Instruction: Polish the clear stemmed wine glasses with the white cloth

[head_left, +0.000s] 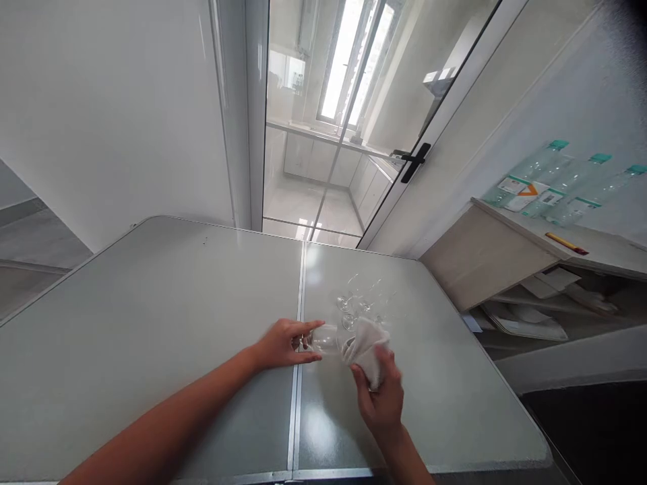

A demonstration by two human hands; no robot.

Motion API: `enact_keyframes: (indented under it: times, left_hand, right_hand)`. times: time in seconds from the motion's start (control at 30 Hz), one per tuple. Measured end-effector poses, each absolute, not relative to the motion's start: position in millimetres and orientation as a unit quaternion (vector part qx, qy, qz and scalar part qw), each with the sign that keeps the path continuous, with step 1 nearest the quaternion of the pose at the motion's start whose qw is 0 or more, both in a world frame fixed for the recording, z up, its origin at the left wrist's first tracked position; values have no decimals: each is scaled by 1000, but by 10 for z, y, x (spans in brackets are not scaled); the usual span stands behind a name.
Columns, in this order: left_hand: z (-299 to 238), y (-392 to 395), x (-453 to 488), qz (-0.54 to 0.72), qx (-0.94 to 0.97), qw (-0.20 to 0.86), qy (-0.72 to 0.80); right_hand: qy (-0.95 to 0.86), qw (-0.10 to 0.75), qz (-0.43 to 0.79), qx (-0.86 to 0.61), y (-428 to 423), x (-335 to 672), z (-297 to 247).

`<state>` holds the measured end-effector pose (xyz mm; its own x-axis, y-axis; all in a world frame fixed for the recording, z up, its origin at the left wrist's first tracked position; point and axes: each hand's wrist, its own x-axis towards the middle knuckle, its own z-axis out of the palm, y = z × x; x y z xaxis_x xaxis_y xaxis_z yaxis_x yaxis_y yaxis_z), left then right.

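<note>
My left hand [290, 345] grips a clear drinking glass [325, 339] above the table, with thumb and fingers around one end. The glass lies sideways, its other end pointing at my right hand. A crumpled white cloth [368, 347] is bunched in my right hand [381, 394], its folds against the glass's right end. That hand is slightly blurred, and the cloth hides part of its fingers. Just beyond the cloth, several clear glasses [348, 306] stand close together; their transparent outlines are hard to make out.
The pale grey table [202, 303] has a metal seam running down its middle. Behind it is a glazed door [328, 135] with a black handle [415, 162]. On a wooden shelf [515, 236] at right stand clear plastic bottles [550, 182] and a yellow-red pen-like item [566, 243].
</note>
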<state>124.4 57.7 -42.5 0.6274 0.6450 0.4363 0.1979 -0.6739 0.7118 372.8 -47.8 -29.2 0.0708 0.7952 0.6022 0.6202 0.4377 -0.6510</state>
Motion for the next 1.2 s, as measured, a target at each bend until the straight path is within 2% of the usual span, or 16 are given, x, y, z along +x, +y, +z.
enact_keyframes:
  times: [0.07,0.2,0.37,0.43,0.5,0.57,0.67,0.77,0.87,0.97,1.07,1.13,1.2]
  left_hand:
    - [-402,595,1209,345,850,305,256]
    - [-409,534,1226,342,834,378,211]
    - [-458,418,1348,383,740,515,201]
    - [-472,436,1381,396,708,543,218]
    - [-489,490,1405,411,676,565,236]
    - [-505,556,1424,412,633,607,247]
    - [-511,628,1434,397,589,654,261]
    - [-483,646,1393,401,616,611,294]
    - [-455,615,1335,398,695,509,315]
    - [-482,553,1326,371,772,413,309]
    - [-550,492,1351,362,832,308,285]
    - [-581,467,1351,365,857,253,262]
    - [-586,455,1329,361,874,227,233]
  right_hand:
    - [-553,573,151,-586,-525,3670,-161]
    - [-503,578,254,-590,-452,3586,146]
    - [-411,599,512,-458,-169,3283,14]
    - [-366,610,575,-404,-103,3112,-104]
    - [-336,638,563,-404,-105,2957,-187]
    - [-326,659,502,-455,-166,2833,-231]
    - [-406,623,388,-544,-266,2723,-266]
    - [-582,528,264,-559,-251,2759,-288]
    - [-725,434,122,-520,-131,2938,-242]
    - [-820,327,56,-466,-15,3141,-71]
    - [-837,268,90,-468,58,3254,136]
    - [-810,280,163,-489,97,3284,208]
    - [-743,316,294,-511,138,3303,204]
